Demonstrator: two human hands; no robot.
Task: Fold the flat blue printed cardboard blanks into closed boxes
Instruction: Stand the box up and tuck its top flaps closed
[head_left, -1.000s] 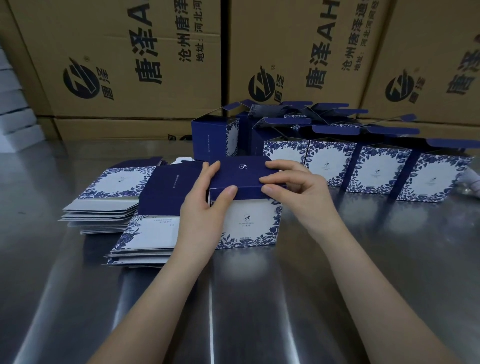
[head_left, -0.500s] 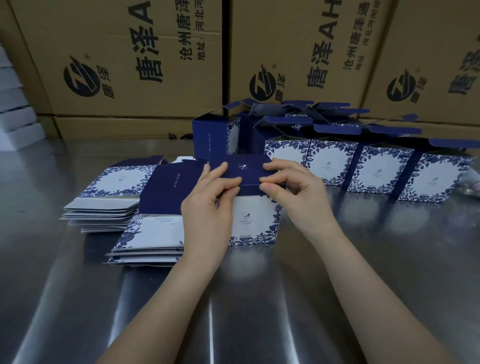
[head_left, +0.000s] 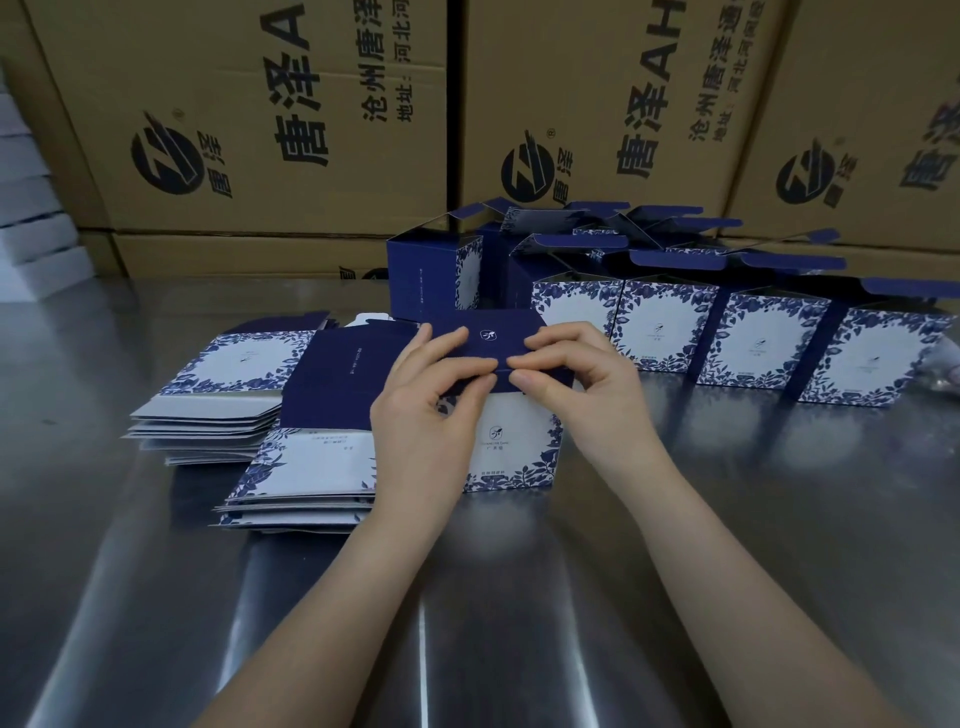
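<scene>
Two hands, change: against a second ago, the left hand (head_left: 431, 415) has slid right along the front edge of the lid (head_left: 488, 338), and its fingertips now almost meet those of the right hand (head_left: 587, 395), which has barely shifted.
Box, change: the box (head_left: 519, 447) stands on the same spot as before.
Box, place: on the steel table (head_left: 727, 545), centre front, just beside the nearer stack of flat blanks (head_left: 306, 467) and in front of the row of open boxes (head_left: 758, 343).
Box, facing: upright, with its white, leaf-framed front toward the camera and the dark blue lid lying roughly level on top.
Box, long axis: left to right across the view.
Left hand: fingers curled, thumb and forefinger pinching the lid's front edge near its middle.
Right hand: fingers curled likewise, thumb under and fingertips over the same edge, close beside the left hand.
Lid closure: probably tucked in, though the fingers hide the seam.
Farther stack: a second stack of blanks (head_left: 218, 395) lies to the left, behind the nearer one.
Backdrop: brown cartons (head_left: 311, 130) with black print stand behind the table.
</scene>
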